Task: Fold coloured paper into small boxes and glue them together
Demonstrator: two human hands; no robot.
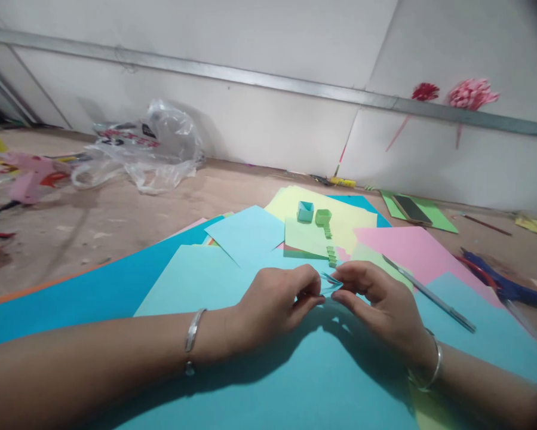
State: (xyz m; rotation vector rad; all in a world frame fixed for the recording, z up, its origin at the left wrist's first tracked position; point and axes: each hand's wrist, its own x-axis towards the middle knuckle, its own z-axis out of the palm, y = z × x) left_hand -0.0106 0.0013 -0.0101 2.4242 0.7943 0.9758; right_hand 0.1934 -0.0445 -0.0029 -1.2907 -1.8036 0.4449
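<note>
Between my two hands is a small folded strip of light blue paper [331,283], its layers fanned slightly apart. My left hand [282,295] pinches its left end between thumb and fingers. The thumb and fingertips of my right hand [379,298] close on its right end. Both hands are just above a large light blue sheet [268,388] and cast shadows on it. Beyond them stand a small blue paper box [305,211] and a small green paper box [323,217] with a pleated green strip [327,232]. Another pleated green piece [331,257] lies nearer my fingers.
Right of my hands lie a slim silver pen-like tool [429,294] and blue-handled scissors [510,280]. A phone [411,210] rests on green paper at the back. Leftward are a crumpled plastic bag [152,149] and a pink glue gun [28,176]. A white wall [250,125] bounds the back.
</note>
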